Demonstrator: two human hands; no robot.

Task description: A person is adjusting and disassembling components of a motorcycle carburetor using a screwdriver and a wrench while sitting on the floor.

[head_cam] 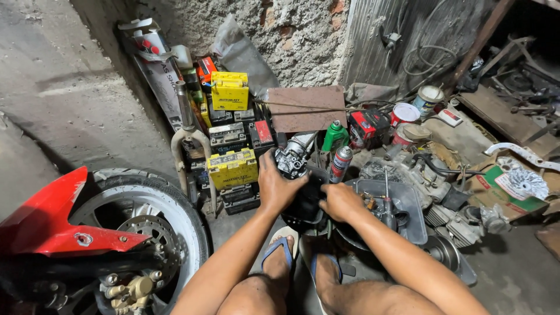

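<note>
My left hand (276,185) grips a grey metal carburetor (291,158), held up over a dark round tub (303,217) between my feet. My right hand (340,201) rests just right of it, fingers curled at the dark part under the carburetor; whether it grips anything is hidden. A spray can with a red cap (340,163) stands right behind my hands, and a green bottle (335,136) stands beyond it. A screwdriver (387,201) lies in a grey metal tray (411,219) beside my right hand.
A motorcycle front wheel (153,224) with a red fender (49,219) fills the lower left. Yellow and black batteries (232,168) are stacked against the wall with a fork leg (185,125). Engine parts (449,213), paint cans (403,114) and a cardboard box (513,189) crowd the right.
</note>
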